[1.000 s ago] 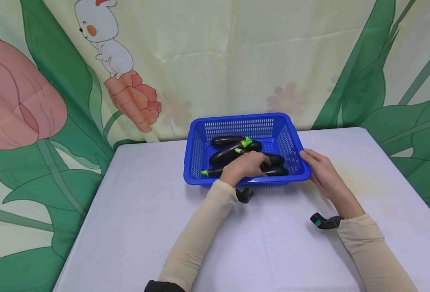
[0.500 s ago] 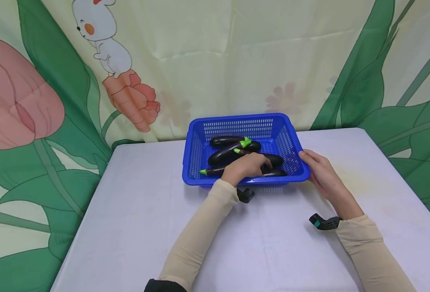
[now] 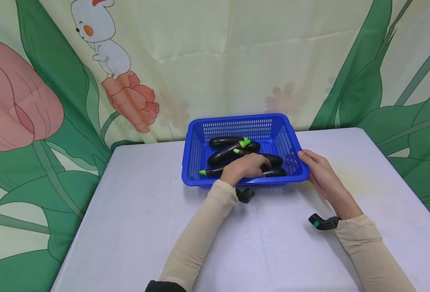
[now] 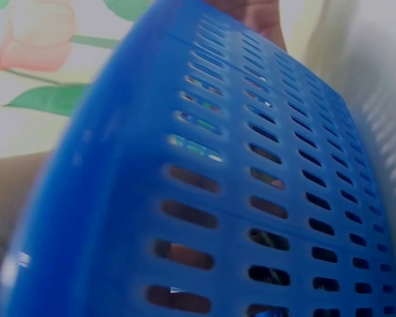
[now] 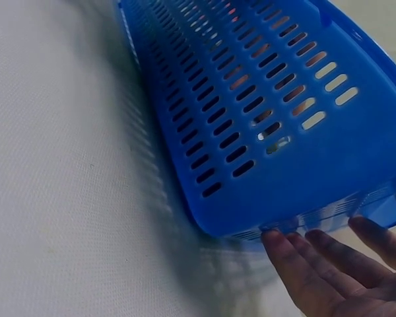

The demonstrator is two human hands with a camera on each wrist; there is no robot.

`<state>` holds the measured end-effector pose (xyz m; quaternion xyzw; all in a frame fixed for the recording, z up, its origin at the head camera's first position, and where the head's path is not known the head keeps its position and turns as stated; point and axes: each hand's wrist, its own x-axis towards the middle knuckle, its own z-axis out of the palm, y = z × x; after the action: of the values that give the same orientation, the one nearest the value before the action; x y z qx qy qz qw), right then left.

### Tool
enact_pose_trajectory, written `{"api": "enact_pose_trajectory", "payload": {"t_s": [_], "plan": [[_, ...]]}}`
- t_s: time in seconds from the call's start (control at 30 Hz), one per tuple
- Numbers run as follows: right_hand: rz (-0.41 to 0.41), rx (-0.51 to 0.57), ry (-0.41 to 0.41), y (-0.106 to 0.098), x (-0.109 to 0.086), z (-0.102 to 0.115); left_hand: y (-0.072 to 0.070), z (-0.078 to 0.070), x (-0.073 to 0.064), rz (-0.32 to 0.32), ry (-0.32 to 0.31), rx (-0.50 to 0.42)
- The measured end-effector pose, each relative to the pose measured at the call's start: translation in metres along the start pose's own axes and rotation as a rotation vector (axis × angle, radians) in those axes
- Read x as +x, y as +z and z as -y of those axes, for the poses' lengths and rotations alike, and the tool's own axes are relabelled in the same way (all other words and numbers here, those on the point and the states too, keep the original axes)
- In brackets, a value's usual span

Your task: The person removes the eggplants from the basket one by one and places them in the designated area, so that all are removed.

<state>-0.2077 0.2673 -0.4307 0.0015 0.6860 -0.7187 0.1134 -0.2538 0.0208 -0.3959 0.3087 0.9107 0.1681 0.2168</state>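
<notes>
A blue plastic basket holds several dark purple eggplants with green stems. My left hand reaches over the basket's near side, its curled fingers gripping an eggplant at the front; its fingertips are partly hidden. In the left wrist view the slotted basket wall covers most of that hand's work. My right hand holds the basket's right end, thumb at the rim and fingers against the outside. The right wrist view shows those fingers touching the basket's end wall.
The basket stands toward the back of a white-covered table. Behind the table hangs a cloth backdrop printed with leaves, flowers and a rabbit. Dark wrist devices stick out below both hands.
Between my left thumb and fingers, the front eggplant shows slightly less than a second ago. The view has shifted a little; both hands stay in almost the same places on the basket.
</notes>
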Motion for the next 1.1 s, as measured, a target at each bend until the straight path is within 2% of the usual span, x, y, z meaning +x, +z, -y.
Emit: {"api": "enact_pose_trajectory", "payload": {"t_s": [0.2, 0.37, 0.83, 1.1], "plan": [[0.006, -0.001, -0.009, 0.002, 0.002, 0.000, -0.003, -0.001, -0.004, -0.020, -0.005, 0.032], [0.004, -0.047, 0.001, 0.003, 0.004, 0.000, -0.003, -0.001, -0.008, -0.072, -0.003, 0.060], [0.003, 0.032, -0.011, 0.001, 0.000, -0.001, 0.001, -0.003, -0.021, -0.346, 0.068, 0.198], [-0.006, 0.012, -0.021, 0.002, 0.000, 0.000, 0.003, 0.000, -0.035, -0.516, 0.119, 0.198]]}}
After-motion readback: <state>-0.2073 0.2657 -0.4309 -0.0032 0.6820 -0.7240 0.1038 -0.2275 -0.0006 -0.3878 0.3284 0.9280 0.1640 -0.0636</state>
